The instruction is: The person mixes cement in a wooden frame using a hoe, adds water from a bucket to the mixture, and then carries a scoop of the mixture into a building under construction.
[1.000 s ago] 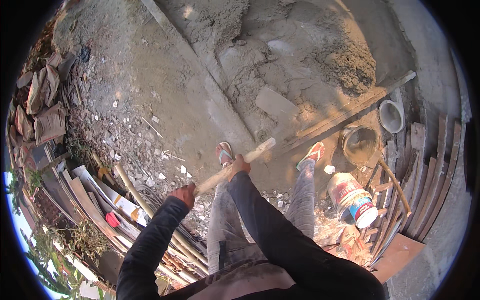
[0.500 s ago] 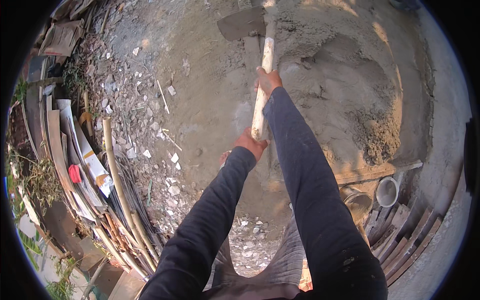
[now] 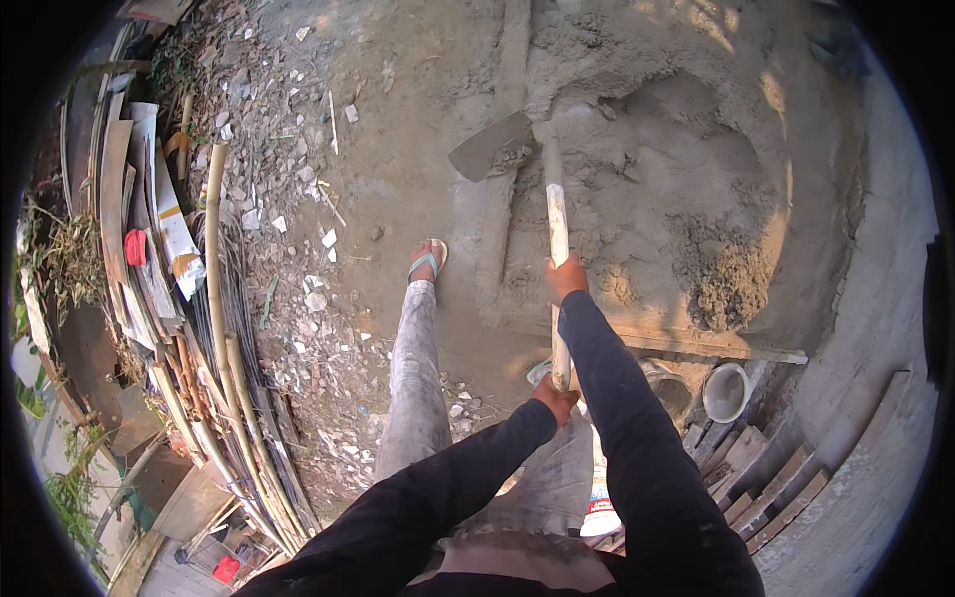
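A hoe (image 3: 558, 224) with a pale wooden handle reaches away from me over wet grey mortar (image 3: 657, 179). My left hand (image 3: 556, 399) is closed round the near end of its handle, low by my leg. Farther up the handle, my right hand (image 3: 565, 280) is wrapped round the wood. The broad metal blade (image 3: 489, 146) points left and rests at the left edge of the mortar, with some of the mix against it. A long plank-like strip (image 3: 505, 214) caked in grey runs along that edge.
A wooden board (image 3: 696, 341) borders the mortar's near side, and a whitish bucket (image 3: 727, 392) stands beyond it beside a wall (image 3: 875, 328). Planks and bamboo poles (image 3: 215, 229) are stacked at left. Broken rubble (image 3: 298, 179) covers the ground. My sandalled foot (image 3: 426, 261) stands left of the mortar.
Both hands have drawn the hoe back toward me and slightly right, its blade coming nearer. My view has shifted, and my left leg and sandalled foot now show ahead.
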### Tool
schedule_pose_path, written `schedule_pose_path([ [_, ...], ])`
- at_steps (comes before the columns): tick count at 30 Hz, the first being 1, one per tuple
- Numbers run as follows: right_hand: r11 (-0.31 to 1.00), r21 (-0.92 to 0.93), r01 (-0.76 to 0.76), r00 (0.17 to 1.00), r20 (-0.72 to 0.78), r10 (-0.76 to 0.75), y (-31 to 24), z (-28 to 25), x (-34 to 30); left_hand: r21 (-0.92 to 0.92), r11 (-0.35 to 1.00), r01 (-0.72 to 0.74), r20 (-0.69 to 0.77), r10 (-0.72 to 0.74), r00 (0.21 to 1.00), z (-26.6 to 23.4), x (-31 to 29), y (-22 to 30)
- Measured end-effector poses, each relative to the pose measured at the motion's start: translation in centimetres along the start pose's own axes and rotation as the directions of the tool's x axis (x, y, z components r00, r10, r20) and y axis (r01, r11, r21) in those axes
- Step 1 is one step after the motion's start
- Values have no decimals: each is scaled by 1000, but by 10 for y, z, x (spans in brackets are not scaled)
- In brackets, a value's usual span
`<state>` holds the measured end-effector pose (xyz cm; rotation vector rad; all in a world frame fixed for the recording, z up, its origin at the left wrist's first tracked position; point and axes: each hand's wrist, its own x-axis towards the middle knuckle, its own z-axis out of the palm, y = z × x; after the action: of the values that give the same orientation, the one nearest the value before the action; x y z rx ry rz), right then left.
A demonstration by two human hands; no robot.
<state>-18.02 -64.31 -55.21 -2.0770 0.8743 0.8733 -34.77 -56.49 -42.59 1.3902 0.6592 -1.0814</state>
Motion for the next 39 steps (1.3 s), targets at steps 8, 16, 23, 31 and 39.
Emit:
schedule_pose_path([
  [8,995,89,-45,996,83,38,139,-45,-130,91,973,212,44,-217,975,104,-103,-120],
  [16,903,430,7,995,87,-49,56,27,-91,410,909,-72,-192,163,968,-22,-37,-124],
  [23,957,285,-61,986,169,13,22,104,-100,303,945,127,-46,-118,992,-92,-56,-129],
  [31,975,-223,12,969,245,44,149,101,-171,-71,991,117,-138,-126,982,56,-127,-244],
  [39,982,-181,51,932,362,18,144,60,-150,-155,987,39,-298,-84,951,112,-114,-191],
])
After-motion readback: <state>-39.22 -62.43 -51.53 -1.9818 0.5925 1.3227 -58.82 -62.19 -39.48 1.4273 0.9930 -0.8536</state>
